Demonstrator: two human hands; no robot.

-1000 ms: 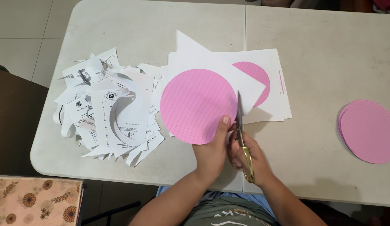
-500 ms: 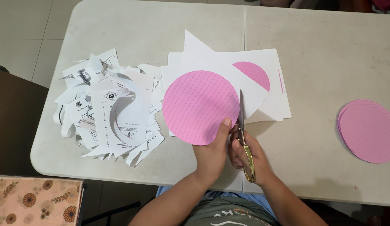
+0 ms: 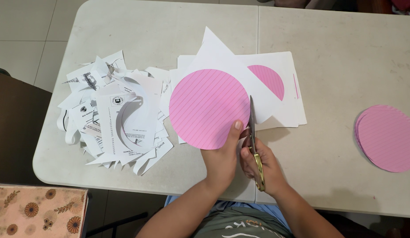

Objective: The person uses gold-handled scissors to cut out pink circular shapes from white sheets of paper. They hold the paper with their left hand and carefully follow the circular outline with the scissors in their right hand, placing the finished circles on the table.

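Holding pink paper circle (image 3: 208, 109), left hand (image 3: 222, 158); right hand (image 3: 262, 165) apparently gripping scissors (image 3: 254, 141).

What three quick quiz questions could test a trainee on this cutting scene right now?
1. True or false: the right hand holds scissors.
2. What does the left hand grip?
3. Where is the stack of pink discs: A, far right of the table; B, on the paper scraps?

Key: 1 true. 2 the pink striped circle, still joined to white paper. 3 A.
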